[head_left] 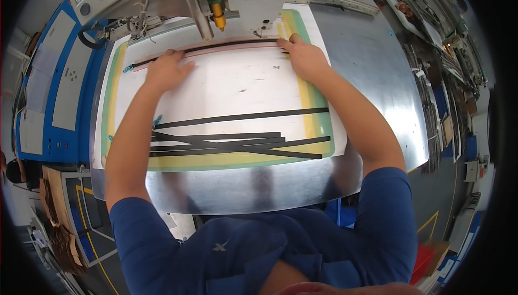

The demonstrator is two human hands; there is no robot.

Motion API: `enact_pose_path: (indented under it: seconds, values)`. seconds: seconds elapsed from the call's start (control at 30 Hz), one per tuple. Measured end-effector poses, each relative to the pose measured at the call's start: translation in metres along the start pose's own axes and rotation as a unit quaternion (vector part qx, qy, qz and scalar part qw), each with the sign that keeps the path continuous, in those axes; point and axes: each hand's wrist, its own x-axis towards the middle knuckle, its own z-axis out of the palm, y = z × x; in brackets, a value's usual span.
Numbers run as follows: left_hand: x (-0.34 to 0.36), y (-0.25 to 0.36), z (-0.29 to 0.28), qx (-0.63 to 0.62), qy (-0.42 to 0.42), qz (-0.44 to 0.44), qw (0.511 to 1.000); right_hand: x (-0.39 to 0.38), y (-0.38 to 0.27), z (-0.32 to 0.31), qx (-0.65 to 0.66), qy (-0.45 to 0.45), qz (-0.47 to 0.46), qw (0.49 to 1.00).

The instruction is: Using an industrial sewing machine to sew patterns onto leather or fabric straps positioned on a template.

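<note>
A black strip [232, 42] runs beneath our left grip [166, 71], its thumb held apart, to our right grip [302, 56], whose closing we cannot tell; uneven pushing from either could bow the strip between them.

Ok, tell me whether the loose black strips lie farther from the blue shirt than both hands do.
No, the loose black strips lie closer to the blue shirt than the left hand and right hand do.
</note>
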Motion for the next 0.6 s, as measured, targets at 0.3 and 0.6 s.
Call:
enact_pose_path:
  seconds: [0.3, 0.6]
  values:
    - [-0.022, -0.057, 0.031, 0.027, 0.145, 0.130, 0.981, 0.007, -0.019, -0.016, 0.066, -0.023, 0.091, 0.993]
    - [-0.022, -0.056, 0.032, 0.026, 0.153, 0.131, 0.979, 0.031, -0.026, 0.018, 0.156, 0.085, 0.053, 0.983]
